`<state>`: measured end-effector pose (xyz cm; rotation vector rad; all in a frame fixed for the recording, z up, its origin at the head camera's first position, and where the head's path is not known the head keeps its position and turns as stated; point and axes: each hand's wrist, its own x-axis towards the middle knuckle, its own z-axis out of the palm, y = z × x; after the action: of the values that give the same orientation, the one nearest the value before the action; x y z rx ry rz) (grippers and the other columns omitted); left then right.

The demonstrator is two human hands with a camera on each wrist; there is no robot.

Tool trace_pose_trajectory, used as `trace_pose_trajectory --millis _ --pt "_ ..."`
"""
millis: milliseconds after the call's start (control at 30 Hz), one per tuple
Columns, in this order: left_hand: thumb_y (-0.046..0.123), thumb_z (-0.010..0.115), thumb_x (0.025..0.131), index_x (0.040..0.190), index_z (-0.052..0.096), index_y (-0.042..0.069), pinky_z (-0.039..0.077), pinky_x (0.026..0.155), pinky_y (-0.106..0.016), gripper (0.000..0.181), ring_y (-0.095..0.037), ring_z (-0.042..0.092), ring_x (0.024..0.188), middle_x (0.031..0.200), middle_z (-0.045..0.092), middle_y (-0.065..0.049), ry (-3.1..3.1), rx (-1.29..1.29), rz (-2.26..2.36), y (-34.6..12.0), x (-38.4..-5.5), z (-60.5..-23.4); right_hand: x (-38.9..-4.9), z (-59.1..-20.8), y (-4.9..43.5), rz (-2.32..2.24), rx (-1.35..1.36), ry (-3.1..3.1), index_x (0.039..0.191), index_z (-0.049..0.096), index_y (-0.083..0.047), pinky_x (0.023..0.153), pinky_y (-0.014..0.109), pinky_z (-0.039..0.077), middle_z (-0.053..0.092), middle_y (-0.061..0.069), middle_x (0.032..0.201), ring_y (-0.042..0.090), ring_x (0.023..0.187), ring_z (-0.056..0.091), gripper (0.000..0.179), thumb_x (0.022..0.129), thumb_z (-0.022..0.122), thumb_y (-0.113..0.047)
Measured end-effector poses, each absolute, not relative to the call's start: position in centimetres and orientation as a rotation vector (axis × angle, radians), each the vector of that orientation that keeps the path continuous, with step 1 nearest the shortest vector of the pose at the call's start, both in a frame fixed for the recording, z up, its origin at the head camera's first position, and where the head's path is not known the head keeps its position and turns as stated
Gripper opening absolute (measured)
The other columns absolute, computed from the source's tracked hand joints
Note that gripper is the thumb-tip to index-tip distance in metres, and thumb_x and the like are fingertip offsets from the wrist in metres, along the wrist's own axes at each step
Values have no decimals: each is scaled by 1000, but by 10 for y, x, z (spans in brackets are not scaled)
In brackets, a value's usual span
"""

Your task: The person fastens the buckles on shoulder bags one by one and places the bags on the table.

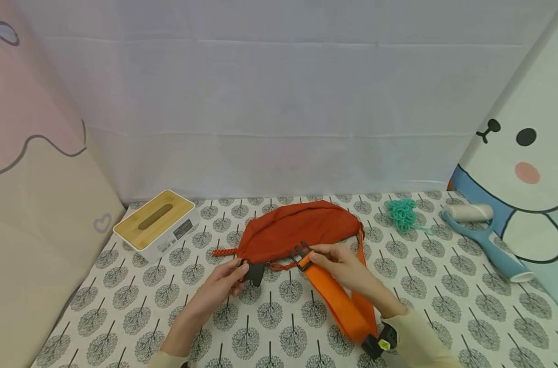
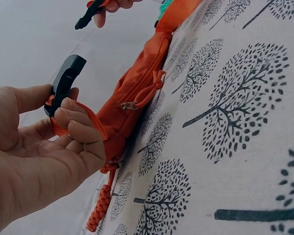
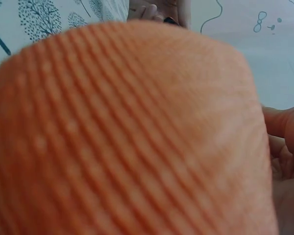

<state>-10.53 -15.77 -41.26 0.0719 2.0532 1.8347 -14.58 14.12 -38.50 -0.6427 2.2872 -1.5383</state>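
Observation:
An orange-red waist bag (image 1: 297,230) lies on the patterned tablecloth, its zipper with a cord pull (image 2: 142,95) facing me. My left hand (image 1: 221,283) pinches the black socket half of the buckle (image 2: 67,78) between thumb and fingers, with a bit of orange strap below it. Across from it, my right hand (image 1: 340,263) pinches the pronged half of the buckle (image 1: 300,250), prongs pointing left. The two halves are apart. A wide orange strap (image 1: 338,301) runs from the pronged half down under my right wrist; close up, it blocks most of the right wrist view.
A white tissue box with a wooden lid (image 1: 154,220) stands at the back left. At the right are a tangle of turquoise cord (image 1: 403,214) and a blue-handled lint roller (image 1: 488,240). A white cloth wall (image 1: 279,117) rises behind the table.

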Motion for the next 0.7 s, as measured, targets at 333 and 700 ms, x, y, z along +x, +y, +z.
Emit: trace_pose_trajectory --millis 333,700 --pt "28 51 103 96 50 5 37 61 -20 24 -10 39 67 79 43 -2 2062 106 1845 -157 -106 -409 -141 -390 127 -1439 -723 2279 130 58 4 53 21 29 48 -2 68 5 54 30 35 102 52 -15" --pt "32 52 102 85 46 7 34 60 -22 31 -10 37 63 74 41 -1 2053 125 1817 -156 -110 -415 -138 -400 117 -1388 -794 2275 127 61 4 60 22 32 58 5 80 5 63 32 33 101 53 -15"
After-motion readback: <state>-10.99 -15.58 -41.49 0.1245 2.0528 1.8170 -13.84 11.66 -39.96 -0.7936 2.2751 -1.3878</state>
